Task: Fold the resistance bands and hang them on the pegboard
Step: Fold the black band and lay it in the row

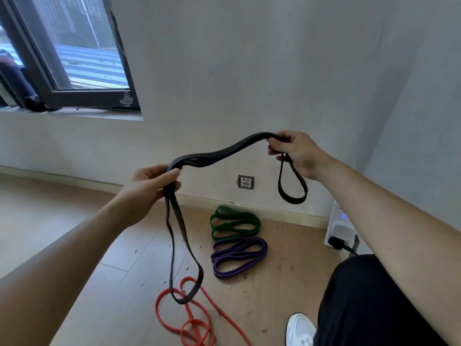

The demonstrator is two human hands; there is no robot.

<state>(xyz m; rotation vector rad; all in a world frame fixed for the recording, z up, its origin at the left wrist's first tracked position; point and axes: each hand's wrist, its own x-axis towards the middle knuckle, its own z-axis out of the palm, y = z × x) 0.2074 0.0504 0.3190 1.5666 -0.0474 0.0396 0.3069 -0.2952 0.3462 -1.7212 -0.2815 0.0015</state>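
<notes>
- The black band (232, 147) is gripped by the left hand (152, 186), and its long loop is let hang, presumably ready for folding.
- The red band (192, 320) is left unfolded on the floor (74, 245).
- The green band (234, 226) and purple band (239, 255) are laid folded near the wall (249, 71).
- The black band's other end is pinched by the right hand (296, 151), and a short loop is let dangle.

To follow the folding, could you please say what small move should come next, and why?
Probably bring the right hand toward the left hand, doubling the black band: it spans slack between both grips, with a long loop hanging left and a short one right.
</notes>
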